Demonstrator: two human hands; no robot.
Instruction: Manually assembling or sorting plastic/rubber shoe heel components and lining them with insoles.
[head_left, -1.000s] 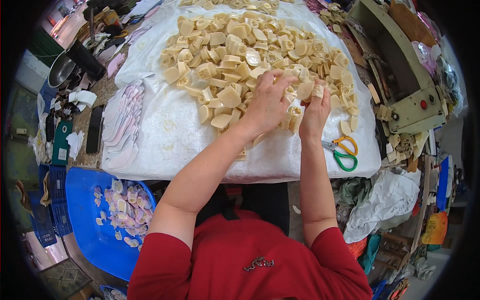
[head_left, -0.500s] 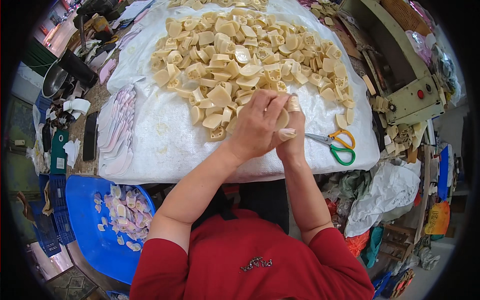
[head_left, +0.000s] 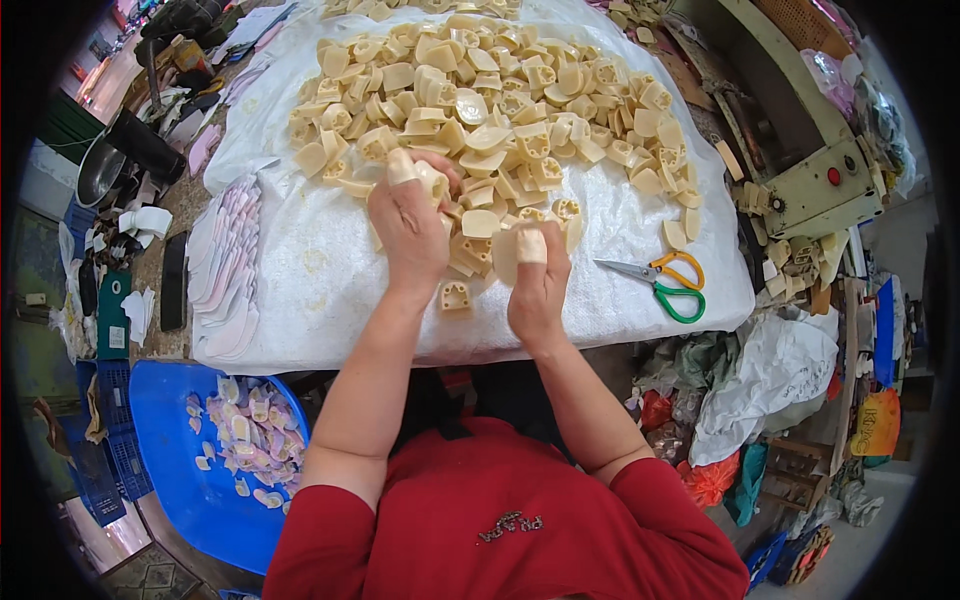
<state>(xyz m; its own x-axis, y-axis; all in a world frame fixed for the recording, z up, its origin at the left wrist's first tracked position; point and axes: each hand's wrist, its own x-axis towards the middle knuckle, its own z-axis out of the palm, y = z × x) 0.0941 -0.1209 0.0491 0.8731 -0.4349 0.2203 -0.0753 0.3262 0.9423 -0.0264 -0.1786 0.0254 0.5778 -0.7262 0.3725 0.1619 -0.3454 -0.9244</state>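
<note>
Head view. The left hand (head_left: 408,228), its thumb in a pale cover (head_left: 402,167), grips a hollow cream piece (head_left: 433,183) above the near side of the heap (head_left: 480,110). The right hand (head_left: 540,292), thumb likewise covered, pinches a flat-faced piece (head_left: 505,258) on its left side. A loose block (head_left: 456,297) lies between the hands on the white-covered counter (head_left: 310,310). Scissors (head_left: 655,271) with one orange and one green loop lie to the right; layered pale sheets (head_left: 228,270) lie at left, above a blue tub (head_left: 185,480) containing pinkish parts (head_left: 262,428).
</note>
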